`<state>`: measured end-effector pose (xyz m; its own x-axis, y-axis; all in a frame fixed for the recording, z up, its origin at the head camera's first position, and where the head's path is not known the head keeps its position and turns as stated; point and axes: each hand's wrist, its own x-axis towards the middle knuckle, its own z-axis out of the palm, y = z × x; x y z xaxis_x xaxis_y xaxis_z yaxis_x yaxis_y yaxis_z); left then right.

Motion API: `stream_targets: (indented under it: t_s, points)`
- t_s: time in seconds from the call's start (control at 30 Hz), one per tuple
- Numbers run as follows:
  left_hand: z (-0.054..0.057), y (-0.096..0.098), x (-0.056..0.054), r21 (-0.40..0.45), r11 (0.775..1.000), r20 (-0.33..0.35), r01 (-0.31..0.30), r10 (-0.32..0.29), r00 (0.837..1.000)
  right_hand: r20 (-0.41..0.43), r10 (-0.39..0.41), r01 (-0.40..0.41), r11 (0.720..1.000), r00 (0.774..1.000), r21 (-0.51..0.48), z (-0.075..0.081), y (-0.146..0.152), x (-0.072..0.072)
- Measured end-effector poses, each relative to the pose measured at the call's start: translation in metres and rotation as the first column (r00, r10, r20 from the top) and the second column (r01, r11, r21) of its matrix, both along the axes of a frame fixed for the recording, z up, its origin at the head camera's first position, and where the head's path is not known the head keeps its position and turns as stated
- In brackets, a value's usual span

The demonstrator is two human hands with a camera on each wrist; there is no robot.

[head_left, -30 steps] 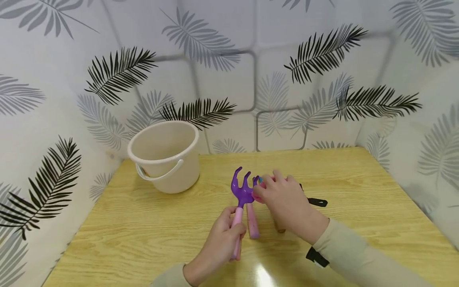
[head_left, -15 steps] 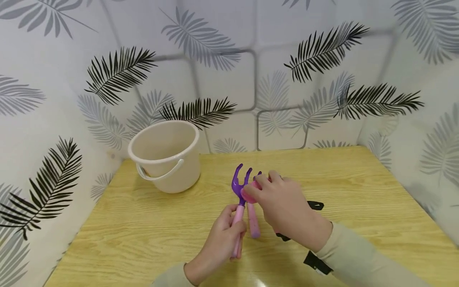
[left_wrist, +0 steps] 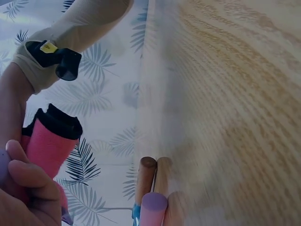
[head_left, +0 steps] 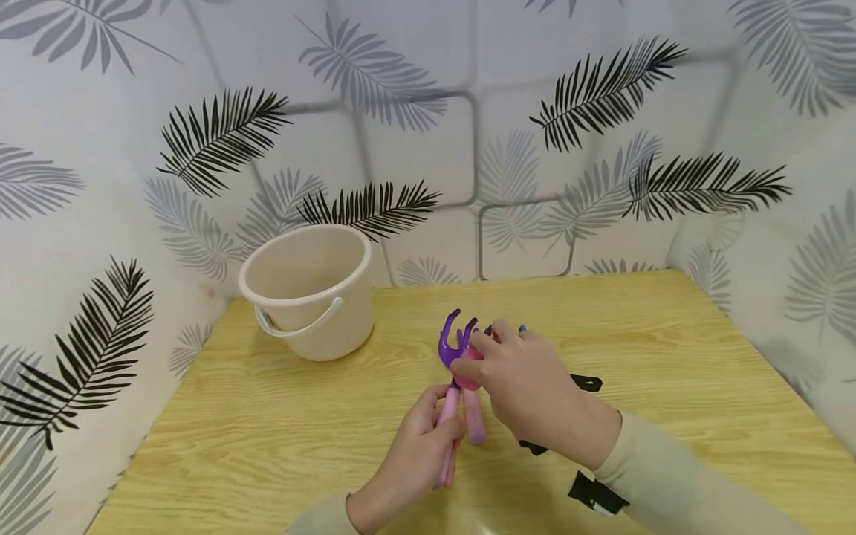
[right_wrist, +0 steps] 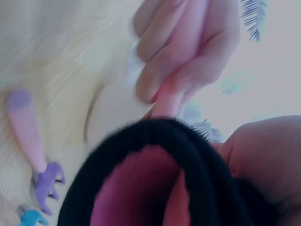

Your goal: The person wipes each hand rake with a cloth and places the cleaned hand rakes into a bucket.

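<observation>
My left hand [head_left: 416,446] grips the pink handle of a purple-headed hand rake [head_left: 446,345], its tines pointing away from me. The right hand [head_left: 538,379] pinches a pink glove [head_left: 471,365] against the rake's head, covering part of the tines. In the left wrist view the glove [left_wrist: 51,146] has a black cuff, and its open end faces the camera in the right wrist view. Beneath the hands lies a second rake [head_left: 475,422], with a pink handle and purple head. Beside it is a wooden-handled tool [left_wrist: 145,176] with a blue part, mostly hidden by my right hand.
A cream bucket [head_left: 341,319] with its handle hanging down stands at the back left of the wooden table [head_left: 267,446]. Leaf-patterned wall covering [head_left: 428,163] rises behind the table. A black strap [head_left: 597,492] is around my right wrist.
My right hand has shifted left with the glove, from the side of the rake's tines onto the lower part of its head. The held rake has tilted slightly to the right.
</observation>
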<state>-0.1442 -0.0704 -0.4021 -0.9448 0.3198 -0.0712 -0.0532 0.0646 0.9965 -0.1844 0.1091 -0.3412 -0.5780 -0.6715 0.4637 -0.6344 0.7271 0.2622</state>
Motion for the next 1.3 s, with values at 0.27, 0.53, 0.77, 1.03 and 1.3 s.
stream_targets:
  t_s: [0.27,0.53,0.77,1.03,1.3]
  points:
    - [0.0,0.001,-0.003,-0.019,1.0,0.003,0.02,-0.02,1.0,0.016,0.019,-0.019,1.0,1.0,0.015,0.003,-0.001,0.007]
    - [-0.001,0.001,0.0,-0.012,1.0,-0.008,0.015,-0.016,1.0,0.058,-0.11,0.108,0.993,0.992,0.041,-0.008,0.007,-0.007]
    - [-0.002,0.002,0.0,-0.032,0.999,-0.037,-0.002,0.001,0.999,0.052,-0.102,0.101,0.995,0.993,0.025,-0.004,0.003,-0.006]
    - [-0.003,0.005,0.0,-0.002,1.0,-0.015,-0.01,0.01,1.0,0.029,-0.105,0.105,0.994,0.994,-0.006,-0.005,-0.004,-0.003]
    - [-0.007,0.006,-0.001,0.008,1.0,0.006,0.028,-0.028,1.0,0.07,-0.212,0.206,0.975,0.975,0.085,-0.007,-0.001,-0.002]
